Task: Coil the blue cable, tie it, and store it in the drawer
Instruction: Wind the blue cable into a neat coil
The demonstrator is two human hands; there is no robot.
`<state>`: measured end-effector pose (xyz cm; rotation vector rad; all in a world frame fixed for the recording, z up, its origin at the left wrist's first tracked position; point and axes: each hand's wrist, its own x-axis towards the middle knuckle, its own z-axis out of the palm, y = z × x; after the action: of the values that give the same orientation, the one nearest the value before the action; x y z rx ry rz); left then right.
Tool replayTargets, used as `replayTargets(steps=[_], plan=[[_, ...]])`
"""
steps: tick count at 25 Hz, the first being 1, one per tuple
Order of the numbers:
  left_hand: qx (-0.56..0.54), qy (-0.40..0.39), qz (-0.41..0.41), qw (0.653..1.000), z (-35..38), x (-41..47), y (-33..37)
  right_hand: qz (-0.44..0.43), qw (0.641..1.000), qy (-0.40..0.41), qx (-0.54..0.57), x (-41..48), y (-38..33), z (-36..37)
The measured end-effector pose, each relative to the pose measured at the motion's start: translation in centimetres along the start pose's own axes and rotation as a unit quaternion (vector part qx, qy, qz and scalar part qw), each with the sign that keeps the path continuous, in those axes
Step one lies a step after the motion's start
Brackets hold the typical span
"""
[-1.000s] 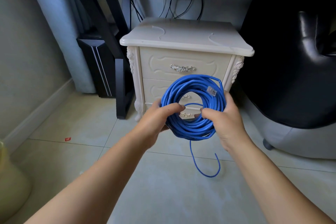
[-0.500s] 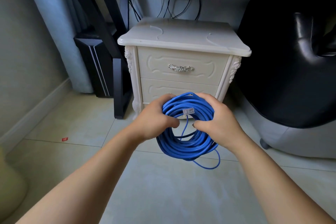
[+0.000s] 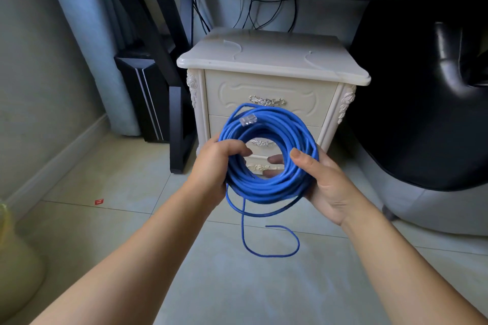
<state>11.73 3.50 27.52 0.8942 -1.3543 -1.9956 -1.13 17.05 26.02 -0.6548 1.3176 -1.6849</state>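
Right now the blue cable is wound into a thick ring and held up in the air, in front of the lower drawers of a cream bedside cabinet, not resting on anything. The left hand is clenched round the ring's left side, its fingers hooked through the middle. The right hand grasps the right side with the thumb over the front and the fingertips showing through the hole. A clear plug lies on top of the loops at the upper left, and a loose tail hangs from the bottom and curls above the tiled floor. The top drawer is closed, as are those below it. The bundle looks light but springy: the smooth jacket will likely let loops slide over one another and fan out if only a few strands are pinched. It is best taken across the full thickness of the ring, on opposite sides as now. The plug's clip seems the fragile part, so keep pressure off it. Two thin pale strips lie on the cabinet top; whether they are ties I cannot tell.
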Motion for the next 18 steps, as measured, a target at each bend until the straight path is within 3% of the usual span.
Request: replayTargets(steps=[4,7,12,15,18], plan=[[-0.116,0.038,-0.049,0.991,0.7,-0.1,-0.8,-0.031,0.996,0.049,0.069,-0.1,1.4,2.2],[-0.107,0.019,-0.046,0.993,1.4,-0.6,-1.7,-0.054,0.989,0.101,0.091,0.1,1.4,2.2],[0.038,-0.140,-0.063,0.987,0.2,-0.5,-1.3,-0.058,0.982,0.163,0.077,0.3,0.3,1.0],[0.017,-0.225,-0.051,0.973,-0.8,0.3,0.1,-0.050,0.987,0.143,0.055,0.1,-0.7,0.1],[0.018,-0.256,-0.022,0.966,-1.3,0.6,1.1,-0.032,0.995,0.085,-0.044,-0.4,-1.2,-0.5]])
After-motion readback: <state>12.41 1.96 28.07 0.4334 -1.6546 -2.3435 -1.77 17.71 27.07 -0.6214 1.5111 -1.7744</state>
